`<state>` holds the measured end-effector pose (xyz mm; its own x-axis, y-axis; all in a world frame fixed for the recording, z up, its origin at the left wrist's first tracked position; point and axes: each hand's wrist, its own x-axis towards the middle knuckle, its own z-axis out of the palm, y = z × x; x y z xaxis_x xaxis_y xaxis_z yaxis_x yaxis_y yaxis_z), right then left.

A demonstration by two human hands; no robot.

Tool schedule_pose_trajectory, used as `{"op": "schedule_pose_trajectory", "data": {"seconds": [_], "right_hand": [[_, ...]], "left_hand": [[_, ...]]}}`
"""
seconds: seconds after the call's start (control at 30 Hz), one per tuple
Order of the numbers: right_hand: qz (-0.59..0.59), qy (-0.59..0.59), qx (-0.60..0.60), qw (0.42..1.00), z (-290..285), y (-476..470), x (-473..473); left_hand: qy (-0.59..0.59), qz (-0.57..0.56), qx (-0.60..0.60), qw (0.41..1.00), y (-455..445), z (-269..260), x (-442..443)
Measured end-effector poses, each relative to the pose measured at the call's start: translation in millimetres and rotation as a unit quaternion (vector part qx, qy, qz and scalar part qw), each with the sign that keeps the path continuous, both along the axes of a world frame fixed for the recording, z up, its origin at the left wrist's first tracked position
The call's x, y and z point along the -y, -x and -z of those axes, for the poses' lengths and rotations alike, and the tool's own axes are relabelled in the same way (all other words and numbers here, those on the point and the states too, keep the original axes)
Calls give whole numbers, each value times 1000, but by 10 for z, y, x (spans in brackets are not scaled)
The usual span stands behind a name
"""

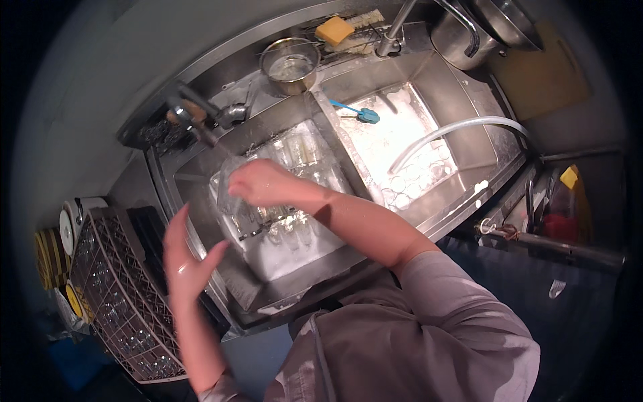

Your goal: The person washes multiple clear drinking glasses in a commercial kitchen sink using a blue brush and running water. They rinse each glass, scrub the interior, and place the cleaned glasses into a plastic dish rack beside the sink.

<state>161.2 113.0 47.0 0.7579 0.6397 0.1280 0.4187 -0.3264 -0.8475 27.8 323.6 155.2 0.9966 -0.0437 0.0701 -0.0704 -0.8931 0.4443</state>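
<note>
My right hand (261, 183) is closed around a clear drinking glass (226, 173), tilted beneath the left faucet (201, 115) of a steel sink. The fingers cover part of that glass. Several clear glasses (301, 145) lie on their sides in the left basin (251, 289), below my right forearm. To the left, over the basin's edge, my left hand (188, 269) is empty, thumb and fingers spread and slightly blurred. Whitish, brightly lit water fills the bottom of the right basin (467, 166), where several more glasses (399, 183) sit beside a blue-headed brush (369, 115).
A pale hose (452, 128) arches into the right basin. Behind the sink are a steel pot (266, 68) and a yellow sponge (335, 31). A large stockpot (454, 42) stands at the back right. On the left, a lattice dish rack (145, 281) holds several glasses.
</note>
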Motion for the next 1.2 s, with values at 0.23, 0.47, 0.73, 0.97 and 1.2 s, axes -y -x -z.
{"op": "schedule_pose_trajectory", "data": {"seconds": [0.23,0.47,0.73,0.97,1.2], "right_hand": [[17,-164,31,986,110,-392,1005],[359,-117,-470,798,1758,-1545,2365],[428,-198,-539,698,2631,-1930,2185],[414,-285,-526,686,1790,-761,2973],[332,-153,-432,824,207,379,3606]], "left_hand": [[257,-97,-78,958,-840,1527,929],[315,-193,-96,924,-937,1575,894],[372,-224,-158,887,-672,1364,880],[641,-263,-144,706,-270,1614,742],[762,-231,-181,577,-369,1624,833]]}}
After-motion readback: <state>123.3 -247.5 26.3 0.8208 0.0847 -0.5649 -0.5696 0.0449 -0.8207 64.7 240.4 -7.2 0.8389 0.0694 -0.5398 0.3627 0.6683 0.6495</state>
